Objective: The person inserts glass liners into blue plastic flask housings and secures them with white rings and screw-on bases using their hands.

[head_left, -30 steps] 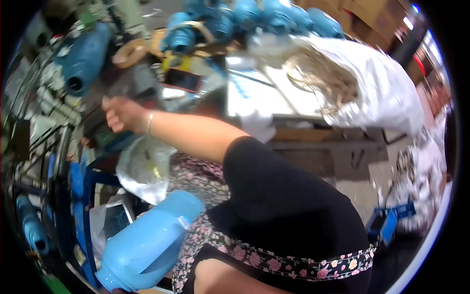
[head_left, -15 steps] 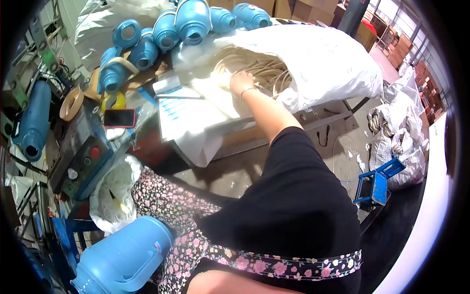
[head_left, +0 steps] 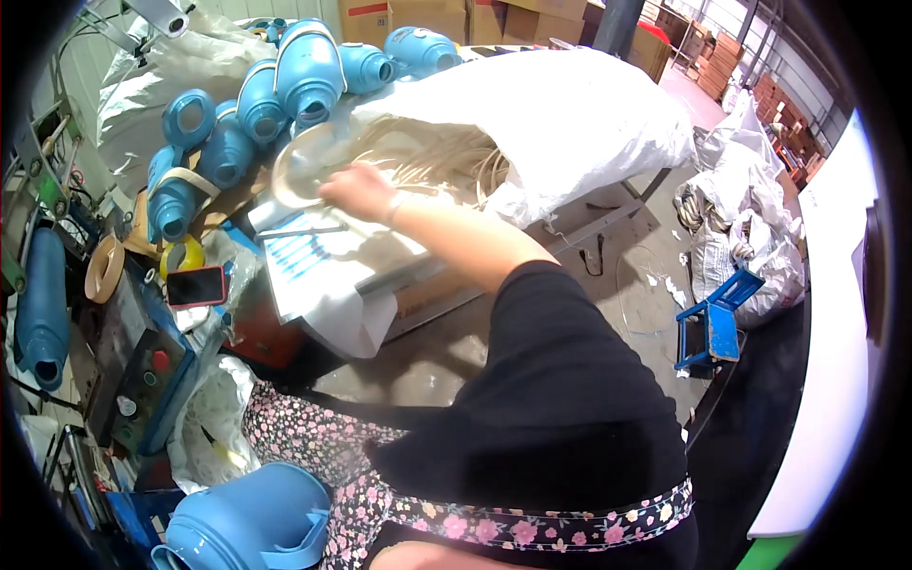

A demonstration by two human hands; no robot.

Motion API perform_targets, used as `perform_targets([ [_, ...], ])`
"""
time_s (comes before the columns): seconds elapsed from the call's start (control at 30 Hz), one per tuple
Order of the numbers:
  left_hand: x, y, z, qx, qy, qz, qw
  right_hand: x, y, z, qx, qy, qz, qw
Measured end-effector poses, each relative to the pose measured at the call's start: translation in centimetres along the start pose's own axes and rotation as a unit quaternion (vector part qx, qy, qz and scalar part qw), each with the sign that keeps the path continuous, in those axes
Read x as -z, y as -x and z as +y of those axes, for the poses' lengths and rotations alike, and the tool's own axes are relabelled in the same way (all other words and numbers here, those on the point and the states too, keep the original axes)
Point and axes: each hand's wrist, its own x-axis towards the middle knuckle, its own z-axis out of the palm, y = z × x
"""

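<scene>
My right hand point(head_left: 356, 190) reaches over the workbench to the mouth of a big white woven sack point(head_left: 570, 114) that lies on its side, full of pale cream rings point(head_left: 446, 157). Its fingers close on the edge of one pale ring point(head_left: 293, 169), held just outside the sack, in front of a pile of blue plastic jugs point(head_left: 304, 81). A thin bracelet sits on the wrist, and the black sleeve covers the arm. Another blue jug point(head_left: 252, 522) rests by my lap at the lower left. My left hand is out of sight.
A white sheet with blue print point(head_left: 313, 256) covers the bench. Left of it lie a red phone point(head_left: 197, 285), tape rolls point(head_left: 104, 269) and a control box with buttons point(head_left: 142, 380). A blue stool point(head_left: 712, 328) and filled white bags point(head_left: 741, 237) stand on the floor at right.
My right hand went from the far left to the sack's mouth, then drew back left with a pale ring. The view swung toward the sack and jugs.
</scene>
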Motion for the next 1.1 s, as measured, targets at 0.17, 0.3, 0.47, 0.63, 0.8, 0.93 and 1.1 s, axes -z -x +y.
perform_targets([
  [0.17, 0.4, 1.6, -4.4, 0.115, 0.125, 0.019, 0.985, 6.4, -7.1, -19.4, 0.137, -0.375, 0.105, 0.911],
  [0.3, 1.1, 1.5, -4.5, 0.219, 0.271, 0.090, 0.933, 11.4, -9.9, -31.1, 0.061, -0.783, 0.082, 0.614],
  [0.47, 1.9, 2.6, -3.7, 0.251, 0.604, 0.166, 0.738, 10.1, -8.9, -40.6, 0.047, -0.904, -0.128, 0.406],
  [0.63, 4.8, 10.2, -4.8, 0.208, 0.444, 0.142, 0.860, 7.1, -8.0, -42.0, 0.050, -0.914, -0.344, 0.212],
  [0.8, 3.0, 10.6, -4.1, 0.358, 0.552, 0.236, 0.715, 6.0, -9.3, -44.0, 0.084, -0.872, -0.369, 0.312],
  [0.93, 1.6, 9.4, -4.2, 0.356, 0.539, 0.205, 0.735, 7.6, -8.6, -44.9, 0.092, -0.844, -0.328, 0.415],
  [1.1, 0.7, 9.4, -4.5, 0.338, 0.571, 0.196, 0.722, 7.3, -8.7, -45.0, 0.100, -0.820, -0.295, 0.480],
])
